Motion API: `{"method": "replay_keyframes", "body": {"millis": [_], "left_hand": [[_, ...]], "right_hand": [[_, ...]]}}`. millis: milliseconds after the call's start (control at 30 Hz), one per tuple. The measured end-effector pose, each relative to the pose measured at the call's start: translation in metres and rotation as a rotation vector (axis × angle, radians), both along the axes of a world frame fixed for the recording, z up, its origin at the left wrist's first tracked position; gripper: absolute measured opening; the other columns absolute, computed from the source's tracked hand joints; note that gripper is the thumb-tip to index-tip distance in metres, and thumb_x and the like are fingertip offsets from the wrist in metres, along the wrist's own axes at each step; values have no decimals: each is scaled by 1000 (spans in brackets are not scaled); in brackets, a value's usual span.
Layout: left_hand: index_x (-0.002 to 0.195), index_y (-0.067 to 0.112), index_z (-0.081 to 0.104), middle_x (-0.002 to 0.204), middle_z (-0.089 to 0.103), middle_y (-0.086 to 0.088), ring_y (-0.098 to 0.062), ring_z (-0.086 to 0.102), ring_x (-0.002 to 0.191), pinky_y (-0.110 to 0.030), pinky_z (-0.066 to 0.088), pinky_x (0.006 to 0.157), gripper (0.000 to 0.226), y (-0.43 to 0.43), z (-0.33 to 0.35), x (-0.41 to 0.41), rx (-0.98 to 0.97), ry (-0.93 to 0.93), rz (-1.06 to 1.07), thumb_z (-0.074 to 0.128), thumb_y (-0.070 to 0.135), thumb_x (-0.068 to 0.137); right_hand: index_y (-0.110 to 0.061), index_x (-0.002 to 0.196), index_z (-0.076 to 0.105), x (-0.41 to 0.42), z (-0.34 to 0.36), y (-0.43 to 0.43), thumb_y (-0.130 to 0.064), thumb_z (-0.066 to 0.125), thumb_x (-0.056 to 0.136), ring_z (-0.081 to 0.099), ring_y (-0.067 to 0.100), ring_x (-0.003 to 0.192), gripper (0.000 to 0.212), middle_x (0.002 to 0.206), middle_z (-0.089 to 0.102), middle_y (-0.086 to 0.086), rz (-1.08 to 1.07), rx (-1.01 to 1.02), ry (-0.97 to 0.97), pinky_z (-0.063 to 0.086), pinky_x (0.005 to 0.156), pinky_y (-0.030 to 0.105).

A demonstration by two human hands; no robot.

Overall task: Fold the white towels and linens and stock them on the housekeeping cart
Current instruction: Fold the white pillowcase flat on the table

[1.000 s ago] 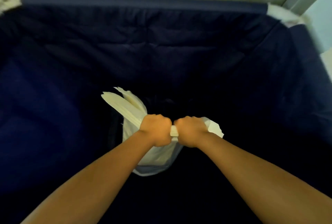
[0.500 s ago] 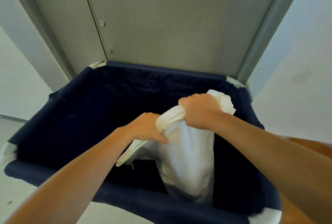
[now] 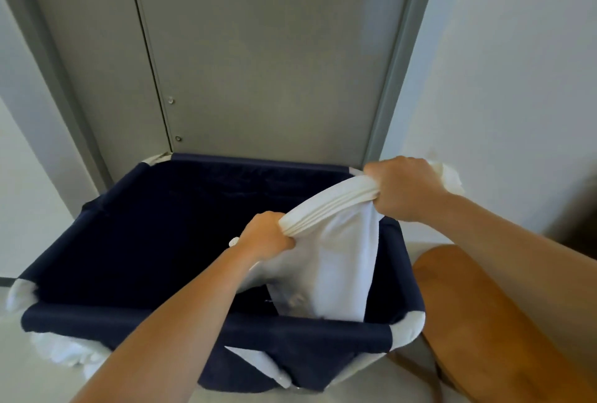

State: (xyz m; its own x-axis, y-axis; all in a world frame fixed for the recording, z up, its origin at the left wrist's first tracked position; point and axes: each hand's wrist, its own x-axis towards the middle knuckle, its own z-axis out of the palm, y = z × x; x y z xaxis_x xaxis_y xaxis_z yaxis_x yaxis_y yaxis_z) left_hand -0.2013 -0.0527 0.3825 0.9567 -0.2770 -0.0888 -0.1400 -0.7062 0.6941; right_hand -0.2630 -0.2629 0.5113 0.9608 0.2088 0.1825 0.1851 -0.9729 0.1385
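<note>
A white linen [image 3: 336,260] hangs half out of a navy fabric bin [image 3: 129,315] with white corners. Its bunched top edge stretches between both fists. My left hand [image 3: 266,236] grips the lower end of that bunched edge above the bin's middle. Higher up, over the bin's far right corner, my right hand [image 3: 403,187] grips the other end, and a tuft of cloth sticks out behind it. The rest of the linen drapes down inside the bin at the right, its bottom hidden behind the front rim.
A grey metal door [image 3: 258,57] in a grey frame stands directly behind the bin. White walls flank it. More white cloth [image 3: 64,351] bulges under the bin's front left. My bare knee [image 3: 478,312] is at the lower right, beside the bin.
Both hands have lifted the linen from deep inside the bin to above its rim. The hands have drawn apart, the right going up and to the right.
</note>
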Motion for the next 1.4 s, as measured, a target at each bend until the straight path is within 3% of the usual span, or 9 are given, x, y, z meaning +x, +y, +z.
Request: {"method": "replay_keyframes", "body": {"millis": [200,333,433,600,767,833,1000,1200,1400], "left_hand": [[87,23,63,88,64,3,-21,63,87,-35,50,73,29,-21,49,-6,7,11,-213,77,9,66],[79,6,63,73,58,-1,-21,52,72,-28,37,62,7,-59,68,-17,49,-32,-204,66,8,73],[67,12,51,69,54,1,-25,52,72,-28,35,61,15,-101,93,-31,157,-230,-153,56,17,80],[98,17,65,105,67,-8,-33,61,101,-31,42,74,20,-185,173,-45,345,-619,-158,54,27,84],[88,21,64,89,65,-6,-32,61,90,-30,42,69,12,-291,246,-71,400,-795,-258,56,23,79],[77,21,56,76,56,-1,-29,55,78,-27,36,65,2,-335,259,-82,396,-805,-303,57,22,79],[60,20,44,65,49,2,-26,51,71,-27,32,55,23,-423,249,-103,344,-685,-417,59,17,78],[65,22,48,77,54,-4,-24,51,73,-26,35,63,21,-490,207,-98,357,-587,-516,64,19,78],[76,22,54,81,58,-5,-25,53,75,-27,37,64,10,-535,168,-54,388,-548,-530,63,21,78]], "right_hand": [[-17,81,49,-41,32,-39,-9,52,77,51,25,73,10,70,51,-1,-78,25,-105,32,62,29],[-22,82,46,-65,50,-73,-13,53,79,48,22,74,12,73,50,-4,-109,16,-150,32,65,29],[-24,81,46,-80,60,-114,-15,55,79,49,24,74,12,75,53,-1,-175,47,-182,32,65,29],[-25,75,46,-109,96,-208,-11,55,79,50,28,74,17,72,51,1,-302,156,-299,32,66,30],[-18,80,51,-148,131,-314,-9,53,81,49,28,75,9,76,55,4,-404,156,-412,33,68,31],[-18,80,51,-167,138,-354,-9,53,82,47,28,76,10,77,53,4,-446,159,-433,32,69,31],[-19,82,51,-203,130,-432,-11,53,83,46,27,76,9,79,52,4,-534,138,-384,33,70,30],[-22,72,43,-206,93,-491,-13,54,83,47,28,75,17,78,52,3,-598,123,-300,33,67,30],[-19,83,48,-163,54,-532,-14,52,84,51,29,79,7,85,55,4,-608,131,-215,39,70,31]]}}
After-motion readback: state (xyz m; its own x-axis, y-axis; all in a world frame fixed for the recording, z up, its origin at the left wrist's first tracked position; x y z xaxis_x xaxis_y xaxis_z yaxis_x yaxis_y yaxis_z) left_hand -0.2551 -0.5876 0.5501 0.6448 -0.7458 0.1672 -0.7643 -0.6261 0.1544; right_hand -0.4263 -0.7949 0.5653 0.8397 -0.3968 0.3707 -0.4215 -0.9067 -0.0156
